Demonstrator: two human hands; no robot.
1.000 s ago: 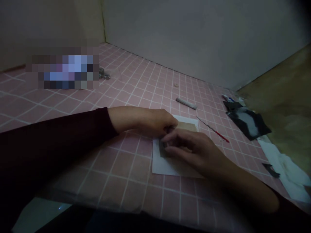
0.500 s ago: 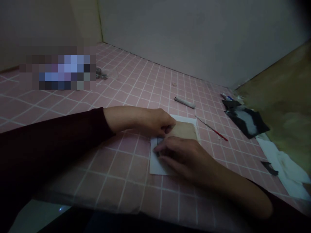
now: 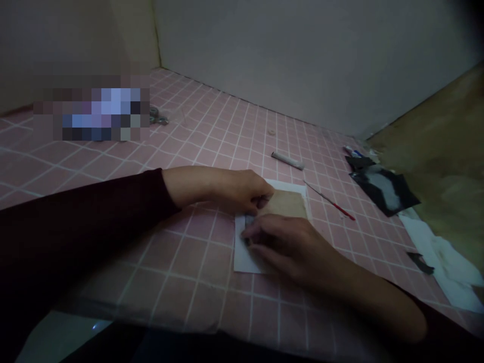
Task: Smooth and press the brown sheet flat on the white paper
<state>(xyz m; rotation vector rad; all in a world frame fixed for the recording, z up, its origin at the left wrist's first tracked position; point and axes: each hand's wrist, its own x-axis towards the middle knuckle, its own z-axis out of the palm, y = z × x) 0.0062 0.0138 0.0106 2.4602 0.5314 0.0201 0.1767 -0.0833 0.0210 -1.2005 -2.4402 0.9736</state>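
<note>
My left hand rests on the upper left part of a beige rectangular piece, its fingers curled and pressed together. Whatever is in its fingers is hidden. Under the beige piece lies a white sheet of paper on the table. My right hand is over the near part of the paper, thumb and fingers closed in a pinch. A small dark thing shows at its fingertips, too dim to name. A greyish strip or edge is visible between the two hands.
Right of the paper lies a thin tool with a red handle. Beyond it is a grey tube-like bar. Black sheets and white papers lie at the right. Scissors-like metal handles show at the far left, beside a blurred-out patch.
Almost nothing differs. Both hands keep their places on the paper, and the whole view has shifted very slightly.
</note>
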